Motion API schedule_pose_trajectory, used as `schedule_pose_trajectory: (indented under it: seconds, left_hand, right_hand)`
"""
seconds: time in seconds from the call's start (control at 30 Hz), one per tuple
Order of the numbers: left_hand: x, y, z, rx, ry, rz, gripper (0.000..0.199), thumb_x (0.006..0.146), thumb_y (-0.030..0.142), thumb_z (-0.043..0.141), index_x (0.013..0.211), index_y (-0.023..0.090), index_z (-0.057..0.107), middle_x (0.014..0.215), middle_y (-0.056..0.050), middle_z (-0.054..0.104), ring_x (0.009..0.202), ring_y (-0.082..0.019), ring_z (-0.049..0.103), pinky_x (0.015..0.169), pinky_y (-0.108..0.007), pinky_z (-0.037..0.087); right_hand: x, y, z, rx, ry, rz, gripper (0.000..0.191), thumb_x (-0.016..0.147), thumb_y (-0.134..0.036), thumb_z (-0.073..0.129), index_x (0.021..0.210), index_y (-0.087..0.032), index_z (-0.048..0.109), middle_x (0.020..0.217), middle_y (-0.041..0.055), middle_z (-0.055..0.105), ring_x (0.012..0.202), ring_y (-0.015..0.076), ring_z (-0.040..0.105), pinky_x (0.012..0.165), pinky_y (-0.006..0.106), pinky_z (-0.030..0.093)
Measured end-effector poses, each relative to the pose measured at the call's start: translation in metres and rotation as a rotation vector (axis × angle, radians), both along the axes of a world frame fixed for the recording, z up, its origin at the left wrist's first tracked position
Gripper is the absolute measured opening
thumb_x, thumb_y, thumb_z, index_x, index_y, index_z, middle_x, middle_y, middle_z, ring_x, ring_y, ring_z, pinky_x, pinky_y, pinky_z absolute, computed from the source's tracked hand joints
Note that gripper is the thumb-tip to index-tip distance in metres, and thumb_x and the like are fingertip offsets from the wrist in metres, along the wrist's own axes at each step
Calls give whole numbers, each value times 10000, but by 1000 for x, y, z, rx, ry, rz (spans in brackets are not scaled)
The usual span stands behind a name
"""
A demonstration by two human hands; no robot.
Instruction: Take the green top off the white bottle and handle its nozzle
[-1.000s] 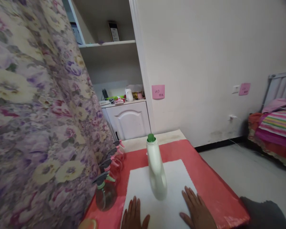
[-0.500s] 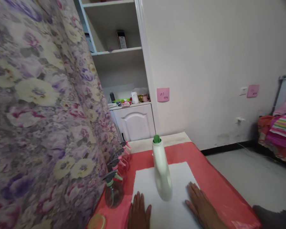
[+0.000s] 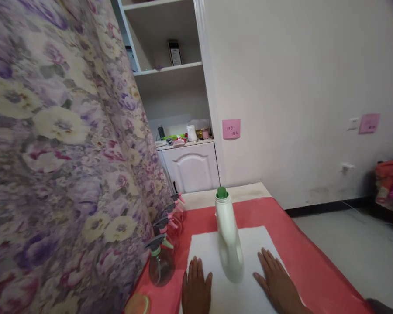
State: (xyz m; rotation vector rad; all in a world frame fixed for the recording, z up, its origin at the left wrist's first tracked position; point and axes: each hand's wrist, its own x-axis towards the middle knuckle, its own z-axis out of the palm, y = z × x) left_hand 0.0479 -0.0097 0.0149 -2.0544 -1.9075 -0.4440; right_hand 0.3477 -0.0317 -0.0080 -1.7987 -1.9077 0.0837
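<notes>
A pale green plastic jug (image 3: 229,244) with a side handle stands upright on a white cloth (image 3: 206,244). Its cap is off, and a green pour spout (image 3: 222,192) shows in the mouth. On the left part of the cloth my left hand (image 3: 196,288) lies flat, fingers stretched out, holding nothing. My right hand (image 3: 277,279) rests palm down at the cloth's right side, fingers extended, also holding nothing. Neither hand touches the jug, which is between them. The wrists run out of view at the bottom edge.
Several spray bottles line the table's left side, the nearest a dark translucent one (image 3: 161,266). A round tan object (image 3: 137,304) is partly cut off at front left. Red covering (image 3: 301,253) lies over the table. A floral curtain (image 3: 68,174) hangs left; shelves (image 3: 170,72) stand behind.
The camera view has turned slightly left, so everything appears shifted to the right. Both hands still lie flat on the cloth, and the jug stands in the same place.
</notes>
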Motion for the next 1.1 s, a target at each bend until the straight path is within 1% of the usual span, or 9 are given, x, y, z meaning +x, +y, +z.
schedule_pose_trajectory:
  seconds: [0.13, 0.23, 0.33, 0.43, 0.6, 0.7, 0.83, 1.0, 1.1]
  left_hand:
    - [-7, 11, -1, 8, 20, 41, 527, 899, 374, 415, 1307, 81, 572, 1413, -191, 517, 1312, -332, 485, 1054, -514, 408]
    - [-7, 30, 3, 5, -15, 13, 538, 897, 359, 411, 1310, 50, 564, 1424, -208, 497, 1335, -337, 454, 1076, -491, 390]
    - [-2, 54, 9, -26, -63, -13, 516, 901, 313, 402, 1340, 80, 539, 1445, -187, 480, 1354, -323, 430, 1100, -488, 358]
    - [2, 72, 12, -68, -71, -22, 507, 910, 299, 374, 1367, 134, 515, 1461, -143, 472, 1356, -306, 432, 1078, -492, 380]
    - [-2, 79, -1, 21, -57, 5, 514, 903, 343, 391, 1336, 118, 552, 1436, -164, 501, 1327, -321, 468, 1059, -510, 391]
    - [-5, 79, -8, 72, -42, 23, 513, 897, 388, 414, 1306, 132, 586, 1412, -181, 532, 1308, -329, 490, 1051, -505, 400]
    - [-4, 87, -9, 101, 2, 69, 509, 898, 382, 418, 1280, 102, 605, 1382, -205, 560, 1285, -342, 511, 1052, -508, 395]
    - [1, 102, 0, 69, 45, -88, 469, 916, 311, 400, 1349, 198, 543, 1421, -104, 546, 1326, -304, 472, 1061, -483, 397]
    - [3, 105, 2, 46, 68, -105, 458, 921, 341, 403, 1333, 222, 561, 1405, -79, 565, 1308, -309, 493, 1045, -493, 411]
  right_hand:
    - [4, 10, -5, -35, 2, -28, 678, 899, -563, 413, 1390, -100, 480, 1498, 173, 401, 1388, 333, 368, 1143, 529, 323]
    - [4, 30, -3, -42, 27, -46, 642, 920, -529, 380, 1396, -108, 474, 1508, 159, 392, 1396, 314, 356, 1147, 502, 328]
    - [1, 57, 3, 1, 26, -11, 621, 948, -493, 333, 1421, -102, 430, 1526, 144, 361, 1416, 284, 321, 1164, 476, 303]
    - [-1, 78, 2, 18, -30, 11, 652, 945, -511, 346, 1406, -61, 442, 1505, 178, 380, 1404, 304, 341, 1152, 487, 317]
    - [2, 84, -15, 96, -125, -41, 748, 899, -637, 383, 1386, -78, 478, 1484, 188, 406, 1378, 329, 388, 1125, 506, 348]
    - [4, 81, -18, 109, -138, -71, 774, 890, -655, 382, 1379, -65, 485, 1486, 196, 398, 1378, 335, 387, 1127, 505, 346]
    - [0, 86, -7, 25, -141, -100, 753, 912, -621, 352, 1381, -46, 477, 1485, 208, 400, 1384, 329, 380, 1138, 489, 331]
    - [-12, 101, 14, -27, -93, -13, 663, 969, -532, 241, 1432, -87, 404, 1517, 157, 372, 1413, 282, 334, 1162, 472, 294]
    - [-13, 106, 16, -50, -87, 25, 700, 951, -577, 263, 1420, -82, 424, 1512, 167, 375, 1409, 301, 339, 1163, 491, 287]
